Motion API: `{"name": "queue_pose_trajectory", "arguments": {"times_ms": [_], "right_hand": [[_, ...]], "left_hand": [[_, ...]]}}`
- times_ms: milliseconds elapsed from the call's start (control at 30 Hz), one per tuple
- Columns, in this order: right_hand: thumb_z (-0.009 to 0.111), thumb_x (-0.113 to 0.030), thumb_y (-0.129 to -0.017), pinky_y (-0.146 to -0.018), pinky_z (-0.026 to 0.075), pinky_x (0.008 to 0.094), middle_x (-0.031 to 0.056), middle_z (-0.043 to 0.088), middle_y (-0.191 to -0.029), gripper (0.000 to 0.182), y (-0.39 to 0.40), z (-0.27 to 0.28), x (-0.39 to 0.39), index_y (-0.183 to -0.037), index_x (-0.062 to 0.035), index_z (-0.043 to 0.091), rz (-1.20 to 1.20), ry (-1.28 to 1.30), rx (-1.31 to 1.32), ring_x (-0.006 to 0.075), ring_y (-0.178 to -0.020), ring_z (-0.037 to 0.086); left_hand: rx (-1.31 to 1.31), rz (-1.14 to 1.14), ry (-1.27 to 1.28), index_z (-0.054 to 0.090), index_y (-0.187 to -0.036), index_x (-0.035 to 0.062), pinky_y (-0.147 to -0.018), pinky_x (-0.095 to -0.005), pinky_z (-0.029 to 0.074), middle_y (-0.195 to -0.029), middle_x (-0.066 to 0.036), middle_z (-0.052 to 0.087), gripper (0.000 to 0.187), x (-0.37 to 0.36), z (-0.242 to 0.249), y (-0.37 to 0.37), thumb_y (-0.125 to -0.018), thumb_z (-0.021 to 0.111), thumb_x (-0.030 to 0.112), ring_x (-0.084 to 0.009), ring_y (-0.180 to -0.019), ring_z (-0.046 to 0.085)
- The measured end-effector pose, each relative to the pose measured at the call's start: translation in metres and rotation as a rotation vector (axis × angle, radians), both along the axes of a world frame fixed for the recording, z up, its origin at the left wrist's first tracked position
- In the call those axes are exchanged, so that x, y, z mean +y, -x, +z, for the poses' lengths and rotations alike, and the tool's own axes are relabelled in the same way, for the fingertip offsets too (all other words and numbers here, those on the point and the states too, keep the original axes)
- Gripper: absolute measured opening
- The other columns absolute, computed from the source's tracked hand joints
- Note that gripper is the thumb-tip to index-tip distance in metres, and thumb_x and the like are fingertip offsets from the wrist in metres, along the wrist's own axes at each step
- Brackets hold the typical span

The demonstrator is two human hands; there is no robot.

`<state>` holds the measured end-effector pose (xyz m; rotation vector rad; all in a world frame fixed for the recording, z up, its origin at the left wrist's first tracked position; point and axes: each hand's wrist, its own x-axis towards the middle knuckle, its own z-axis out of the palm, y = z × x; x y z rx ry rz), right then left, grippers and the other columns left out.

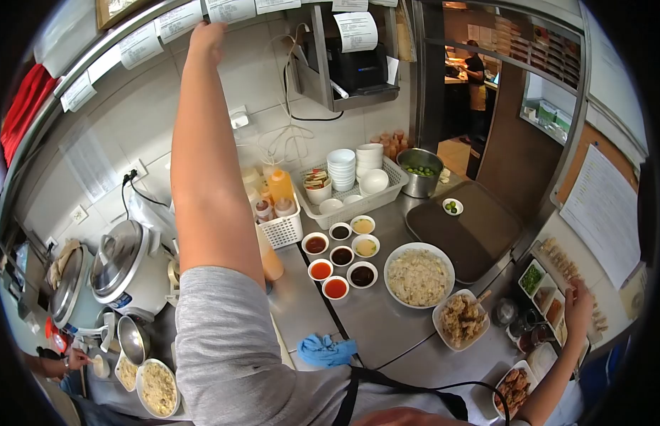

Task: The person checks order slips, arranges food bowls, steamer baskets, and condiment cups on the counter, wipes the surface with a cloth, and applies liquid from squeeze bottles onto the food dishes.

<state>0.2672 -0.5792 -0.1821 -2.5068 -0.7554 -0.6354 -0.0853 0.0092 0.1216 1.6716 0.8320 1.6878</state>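
High on the wall, my left hand (208, 42) is raised to the ticket rail, its fingers closed at the lower edge of a printed order ticket (231, 10). My right hand (578, 307) is at the far right, beside a divided container of garnishes with chopped green herbs (531, 278); its fingers look closed, and what they hold is hidden. Between my arms stand a large bowl of fried rice (419, 275) and a square bowl of golden fried pieces (460, 319). Close to my right forearm is a dish of browned food (514, 390).
Several small sauce bowls (335, 287) stand mid-counter near a blue cloth (327, 351). Behind are a bowl crate (387, 192), squeeze bottles (280, 187), a brown tray (465, 231) and a pot of limes (420, 172). Rice cookers (124, 270) and another person's hand (77, 358) are left.
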Motion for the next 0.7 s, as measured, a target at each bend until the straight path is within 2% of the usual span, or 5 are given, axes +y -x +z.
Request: {"name": "queue_pose_trajectory", "arguments": {"times_ms": [67, 167, 300, 500, 700], "right_hand": [[0.052, -0.008, -0.072, -0.057, 0.041, 0.0351, 0.0147, 0.055, -0.071, 0.018, 0.001, -0.007, -0.015, -0.09, -0.0031, 0.053, -0.003, 0.02, -0.032, 0.027, -0.062, 0.053], [0.052, -0.008, -0.072, -0.056, 0.041, 0.0346, 0.0151, 0.055, -0.072, 0.02, 0.001, -0.013, -0.03, -0.091, -0.002, 0.052, -0.036, 0.069, -0.008, 0.0258, -0.06, 0.053], [0.052, -0.007, -0.071, -0.057, 0.042, 0.0347, 0.0143, 0.056, -0.071, 0.021, 0.028, -0.007, -0.023, -0.092, -0.0032, 0.053, -0.038, 0.056, 0.086, 0.0269, -0.061, 0.054], [0.053, -0.006, -0.07, -0.057, 0.043, 0.0318, 0.0138, 0.055, -0.068, 0.027, 0.079, -0.004, 0.029, -0.097, -0.0032, 0.052, 0.181, -0.005, 0.18, 0.0247, -0.059, 0.054], [0.056, -0.003, -0.072, -0.055, 0.04, 0.0188, 0.0016, 0.051, -0.07, 0.033, 0.153, -0.007, 0.096, -0.105, -0.005, 0.049, 0.635, -0.421, 0.47, 0.0064, -0.061, 0.048]], "left_hand": [[-0.06, -0.018, -0.031, 0.047, -0.104, 0.005, -0.064, -0.0306, 0.038, -0.105, -0.006, 0.046, 0.036, 0.033, 0.007, -0.001, -0.075, 0.054, 0.024, -0.0167, -0.082, 0.045], [-0.229, -0.024, -0.106, 0.051, -0.094, 0.0043, -0.054, -0.0273, 0.035, -0.089, -0.005, 0.052, 0.028, 0.008, 0.001, -0.01, -0.074, 0.055, 0.022, -0.0121, -0.069, 0.047], [-0.254, -0.155, -0.21, 0.05, -0.085, -0.0043, -0.061, -0.0232, 0.042, -0.078, -0.008, 0.056, 0.02, 0.009, -0.019, -0.015, -0.071, 0.056, 0.008, -0.0137, -0.068, 0.053], [-0.136, -0.365, -0.186, 0.047, -0.086, 0.0009, -0.06, -0.0213, 0.039, -0.079, -0.005, 0.056, 0.016, -0.055, -0.127, -0.039, -0.075, 0.054, 0.01, -0.0106, -0.066, 0.052], [-0.01, -0.699, 0.028, 0.048, -0.089, -0.0024, -0.062, -0.0197, 0.041, -0.08, -0.005, 0.057, 0.013, -0.178, -0.243, -0.062, -0.076, 0.05, 0.002, -0.0068, -0.067, 0.052]]}}
